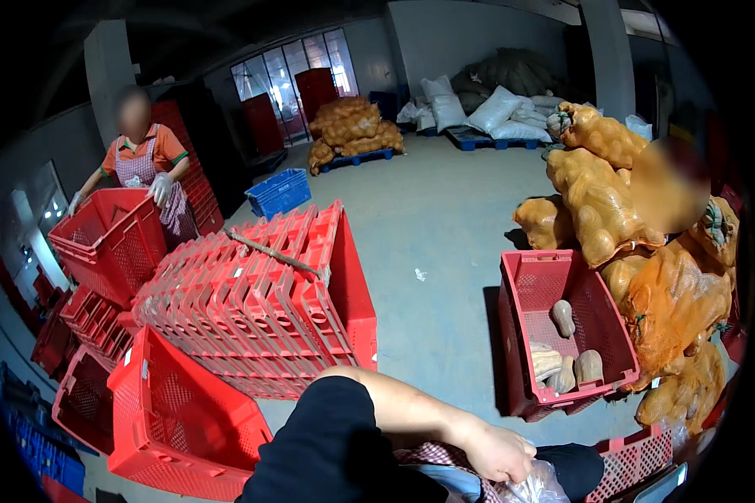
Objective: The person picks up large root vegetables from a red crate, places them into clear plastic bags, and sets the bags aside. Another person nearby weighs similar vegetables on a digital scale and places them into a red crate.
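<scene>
My left hand [500,451] is bare and reaches across in front of my body. Its fingers are closed on crumpled clear plastic [535,485], perhaps a bag or glove. A dark sleeve [569,464] shows just right of it, but no right hand can be made out. Below the left forearm are a checked apron [437,454] and some blue cloth. Ahead to the right, a red plastic crate [513,327] holds several butternut squashes [563,317], mostly gathered at its near end.
Nested red crates [245,314] lie on their side ahead-left, a stick [274,251] across them. Nearer is a bright red crate [195,421]. A gloved co-worker [141,160] grips another crate [110,245]. Orange mesh sacks [604,201] pile up right; a blue crate [280,192] sits beyond.
</scene>
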`<state>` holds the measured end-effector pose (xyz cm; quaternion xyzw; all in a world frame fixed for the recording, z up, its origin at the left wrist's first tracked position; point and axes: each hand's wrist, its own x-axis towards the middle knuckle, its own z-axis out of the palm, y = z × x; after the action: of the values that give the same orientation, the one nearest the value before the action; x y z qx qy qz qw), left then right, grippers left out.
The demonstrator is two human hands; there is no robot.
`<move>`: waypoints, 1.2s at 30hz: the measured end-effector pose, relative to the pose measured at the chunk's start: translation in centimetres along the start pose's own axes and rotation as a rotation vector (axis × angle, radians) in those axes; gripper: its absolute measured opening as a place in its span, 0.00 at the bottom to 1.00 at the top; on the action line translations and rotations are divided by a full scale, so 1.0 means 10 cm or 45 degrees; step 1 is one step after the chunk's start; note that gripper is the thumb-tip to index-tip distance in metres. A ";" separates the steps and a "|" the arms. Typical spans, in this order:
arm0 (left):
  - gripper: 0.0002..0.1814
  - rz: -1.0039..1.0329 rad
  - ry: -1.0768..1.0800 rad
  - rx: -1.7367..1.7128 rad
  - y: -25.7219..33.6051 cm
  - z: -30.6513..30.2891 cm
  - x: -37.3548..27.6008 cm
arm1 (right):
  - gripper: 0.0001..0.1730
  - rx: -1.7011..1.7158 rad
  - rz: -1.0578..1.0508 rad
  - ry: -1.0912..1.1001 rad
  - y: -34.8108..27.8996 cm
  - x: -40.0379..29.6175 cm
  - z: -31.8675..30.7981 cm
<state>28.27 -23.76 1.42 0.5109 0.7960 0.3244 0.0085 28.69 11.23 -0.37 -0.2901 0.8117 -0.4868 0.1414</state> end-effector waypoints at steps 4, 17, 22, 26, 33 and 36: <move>0.09 -0.111 0.018 0.163 0.23 0.04 0.20 | 0.10 -0.271 0.130 -0.347 -0.76 0.28 0.18; 0.15 -0.305 0.047 -0.304 0.34 0.14 0.09 | 0.13 -0.839 -0.520 0.113 -0.08 -0.02 0.24; 0.13 -0.464 -0.006 -0.710 0.34 -0.06 0.11 | 0.11 -0.287 -0.003 0.074 -0.13 -0.01 0.18; 0.09 -0.436 0.062 -0.803 0.06 -0.03 0.33 | 0.17 -0.177 0.030 0.234 -0.76 0.29 0.27; 0.05 -0.213 -0.171 -0.496 0.29 -0.46 0.71 | 0.25 -0.612 0.081 0.206 -0.71 0.14 0.65; 0.09 -0.552 0.126 -0.717 0.31 -0.25 0.59 | 0.15 -0.457 0.023 0.181 -0.47 0.17 0.93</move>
<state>27.04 -19.38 6.92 0.2913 0.7648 0.5461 0.1789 33.67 1.98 -0.71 -0.2682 0.8960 -0.3523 0.0343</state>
